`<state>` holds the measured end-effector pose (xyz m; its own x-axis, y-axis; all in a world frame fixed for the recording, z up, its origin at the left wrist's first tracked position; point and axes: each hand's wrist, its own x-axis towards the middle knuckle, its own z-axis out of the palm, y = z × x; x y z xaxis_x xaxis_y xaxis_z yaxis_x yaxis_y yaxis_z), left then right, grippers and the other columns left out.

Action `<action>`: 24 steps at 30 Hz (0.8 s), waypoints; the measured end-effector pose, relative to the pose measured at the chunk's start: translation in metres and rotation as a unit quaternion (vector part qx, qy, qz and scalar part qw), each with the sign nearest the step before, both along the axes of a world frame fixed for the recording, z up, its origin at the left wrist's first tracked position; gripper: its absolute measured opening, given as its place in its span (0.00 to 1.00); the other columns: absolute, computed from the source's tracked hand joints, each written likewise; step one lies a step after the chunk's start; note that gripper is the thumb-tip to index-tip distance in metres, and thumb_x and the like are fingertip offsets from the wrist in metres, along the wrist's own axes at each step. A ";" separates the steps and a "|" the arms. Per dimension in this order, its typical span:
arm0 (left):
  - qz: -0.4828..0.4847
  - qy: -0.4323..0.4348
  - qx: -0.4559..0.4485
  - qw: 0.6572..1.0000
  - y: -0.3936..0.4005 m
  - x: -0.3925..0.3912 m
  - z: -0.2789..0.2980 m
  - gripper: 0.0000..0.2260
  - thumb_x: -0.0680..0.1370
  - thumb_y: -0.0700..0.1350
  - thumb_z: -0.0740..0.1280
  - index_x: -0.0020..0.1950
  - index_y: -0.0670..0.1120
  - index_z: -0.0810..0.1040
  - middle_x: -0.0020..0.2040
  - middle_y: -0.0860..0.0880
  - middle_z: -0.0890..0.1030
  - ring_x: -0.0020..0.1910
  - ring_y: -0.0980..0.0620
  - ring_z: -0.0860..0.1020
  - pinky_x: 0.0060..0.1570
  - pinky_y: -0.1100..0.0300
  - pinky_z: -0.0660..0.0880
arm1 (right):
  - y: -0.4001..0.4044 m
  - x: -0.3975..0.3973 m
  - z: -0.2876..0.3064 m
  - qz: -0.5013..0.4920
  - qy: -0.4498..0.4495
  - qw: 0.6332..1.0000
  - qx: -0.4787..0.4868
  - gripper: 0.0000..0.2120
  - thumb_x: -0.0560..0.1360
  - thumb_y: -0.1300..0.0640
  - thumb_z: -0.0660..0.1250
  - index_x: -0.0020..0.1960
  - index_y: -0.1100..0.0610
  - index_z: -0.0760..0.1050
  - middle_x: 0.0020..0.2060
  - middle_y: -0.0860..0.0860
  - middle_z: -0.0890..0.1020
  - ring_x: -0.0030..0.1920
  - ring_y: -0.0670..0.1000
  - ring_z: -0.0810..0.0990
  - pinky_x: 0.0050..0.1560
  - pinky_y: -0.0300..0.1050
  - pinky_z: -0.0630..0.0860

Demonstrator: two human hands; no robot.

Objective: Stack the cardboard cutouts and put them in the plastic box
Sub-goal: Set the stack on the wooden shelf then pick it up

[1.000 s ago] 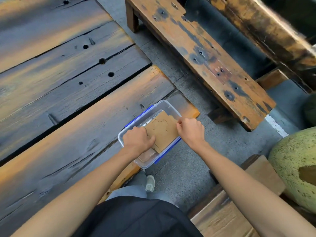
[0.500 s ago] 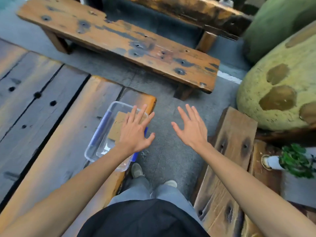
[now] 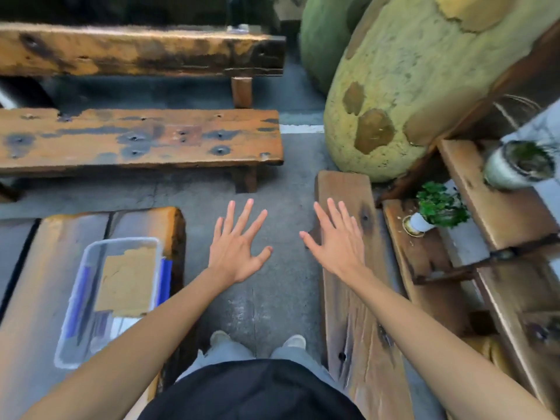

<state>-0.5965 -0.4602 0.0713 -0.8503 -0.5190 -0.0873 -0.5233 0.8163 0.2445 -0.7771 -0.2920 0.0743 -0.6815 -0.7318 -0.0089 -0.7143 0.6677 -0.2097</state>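
Head view: left hand [image 3: 238, 248] and right hand [image 3: 336, 242] both spread flat, fingers splayed, grasping nothing, held over concrete floor [image 3: 266, 301]. Cardboard cutouts [image 3: 127, 280] lie stacked inside clear plastic box [image 3: 91, 256], on wooden surface [image 3: 33, 298] left of left hand, well apart.

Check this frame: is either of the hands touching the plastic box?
No. The left hand and right hand are spread open over the floor, apart from the plastic box with the cardboard cutouts inside.

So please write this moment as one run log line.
left hand: open, empty | right hand: open, empty | cardboard cutouts: stacked in plastic box | box: on wooden table
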 end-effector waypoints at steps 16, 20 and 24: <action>-0.246 0.049 -0.005 0.968 0.132 -0.194 0.034 0.36 0.76 0.70 0.47 0.83 0.59 0.50 0.85 0.51 0.44 0.83 0.40 0.41 0.78 0.38 0.52 | 0.213 -0.085 0.035 -0.253 0.044 0.966 -0.005 0.36 0.77 0.29 0.53 0.81 0.44 0.55 0.82 0.50 0.56 0.82 0.53 0.49 0.80 0.57 0.52; -0.299 0.063 -0.008 0.952 0.169 -0.235 0.052 0.36 0.76 0.69 0.47 0.83 0.60 0.49 0.84 0.51 0.42 0.83 0.40 0.40 0.78 0.39 0.51 | 0.253 -0.100 0.051 -0.310 0.057 0.949 -0.020 0.36 0.77 0.28 0.51 0.81 0.43 0.55 0.82 0.48 0.55 0.82 0.52 0.48 0.79 0.55 0.50; -0.358 0.088 -0.015 0.929 0.201 -0.278 0.073 0.35 0.77 0.68 0.50 0.83 0.60 0.47 0.84 0.52 0.40 0.82 0.41 0.39 0.79 0.39 0.50 | 0.286 -0.117 0.073 -0.367 0.080 0.926 -0.039 0.36 0.77 0.28 0.50 0.81 0.43 0.55 0.82 0.48 0.54 0.82 0.51 0.47 0.79 0.55 0.49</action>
